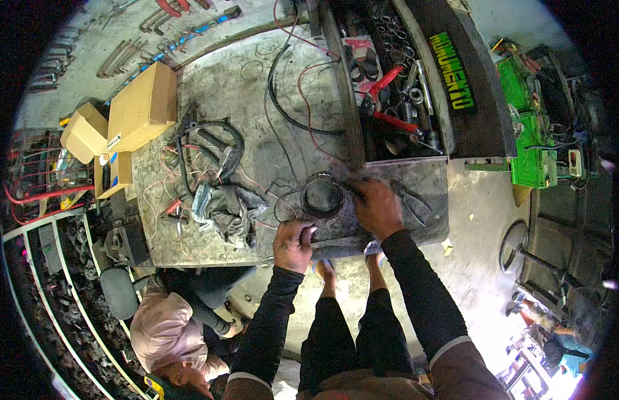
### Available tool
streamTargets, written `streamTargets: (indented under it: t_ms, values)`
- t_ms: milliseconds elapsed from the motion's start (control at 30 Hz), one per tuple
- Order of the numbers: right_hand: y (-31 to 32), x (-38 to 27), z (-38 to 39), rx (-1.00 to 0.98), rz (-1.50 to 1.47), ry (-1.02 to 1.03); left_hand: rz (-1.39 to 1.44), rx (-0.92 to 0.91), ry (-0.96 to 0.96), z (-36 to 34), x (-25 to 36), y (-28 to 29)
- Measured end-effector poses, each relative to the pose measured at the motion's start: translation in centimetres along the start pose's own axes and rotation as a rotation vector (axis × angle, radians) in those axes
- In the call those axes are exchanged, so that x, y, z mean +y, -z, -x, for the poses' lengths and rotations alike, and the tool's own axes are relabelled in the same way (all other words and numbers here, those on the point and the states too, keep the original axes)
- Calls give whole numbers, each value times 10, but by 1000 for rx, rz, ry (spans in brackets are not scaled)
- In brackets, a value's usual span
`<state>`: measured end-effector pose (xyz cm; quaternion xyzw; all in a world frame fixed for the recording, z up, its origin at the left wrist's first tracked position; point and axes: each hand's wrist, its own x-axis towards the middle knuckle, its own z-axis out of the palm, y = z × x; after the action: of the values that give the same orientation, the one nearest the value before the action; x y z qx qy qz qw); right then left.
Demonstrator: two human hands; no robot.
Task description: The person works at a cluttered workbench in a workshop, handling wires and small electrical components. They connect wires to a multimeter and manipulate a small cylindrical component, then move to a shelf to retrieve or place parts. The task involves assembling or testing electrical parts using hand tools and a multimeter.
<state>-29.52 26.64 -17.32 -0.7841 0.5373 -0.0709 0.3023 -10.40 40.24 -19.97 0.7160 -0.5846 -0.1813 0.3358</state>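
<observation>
Near the front edge of the workbench (276, 200) lies a round black ring-shaped part (325, 213), dark inside its rim. My left hand (294, 247) is closed just to its lower left, fingers curled and thumb on top. A thin dark wire loops from beside the ring toward this hand; whatever the fingers pinch is too small to make out. Against the ring's right side is my right hand (378, 208), smeared by motion, its fingertips hidden. Dark-handled pliers (416, 203) lie to the right of that hand.
Tangled cables (229, 150) and a dirty rag (226, 213) lie left on the bench. Behind stands an open toolbox (353, 143) with wrenches and red-handled tools. Cardboard boxes (143, 110) are at the far left. A person (169, 327) sits below the bench's left end.
</observation>
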Motion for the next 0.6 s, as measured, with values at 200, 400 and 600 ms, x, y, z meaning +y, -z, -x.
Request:
streamTargets:
  t_ms: [200,400,600]
  values:
    - [-5,5,2,-22,-22,-37,1,-85,52,-1,15,-13]
    - [1,-1,-4,-64,-10,-86,6,-79,-7,-10,20,-18]
    - [1,0,-2,-102,53,-59,-161,-174,-45,-3,10,-22]
